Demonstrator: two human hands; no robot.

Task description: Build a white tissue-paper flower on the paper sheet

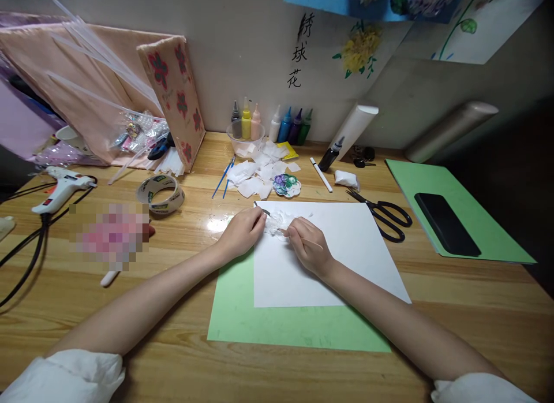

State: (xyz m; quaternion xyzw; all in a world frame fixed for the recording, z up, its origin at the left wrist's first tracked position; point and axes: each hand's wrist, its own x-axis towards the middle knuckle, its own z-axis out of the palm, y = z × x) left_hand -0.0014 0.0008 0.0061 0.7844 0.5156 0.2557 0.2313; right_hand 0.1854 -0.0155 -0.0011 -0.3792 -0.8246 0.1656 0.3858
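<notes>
A white sheet of paper (pixel 346 258) lies on a light green sheet (pixel 277 325) on the wooden table. Near the white sheet's top edge sits a small crumpled wad of white tissue paper (pixel 277 221). My left hand (pixel 242 231) is closed, pinching the wad's left side. My right hand (pixel 308 246) is closed too, its fingertips pinching the wad's right side. A dark thin tip shows just above my left fingers; I cannot make out what it is.
Black scissors (pixel 387 215) lie right of the sheet. Behind it are tissue scraps (pixel 255 178), a paint palette (pixel 286 185), paint bottles (pixel 270 124) and blue brushes. A tape roll (pixel 161 193) and glue gun (pixel 60 186) lie left; a phone (pixel 446 224) rests on green card right.
</notes>
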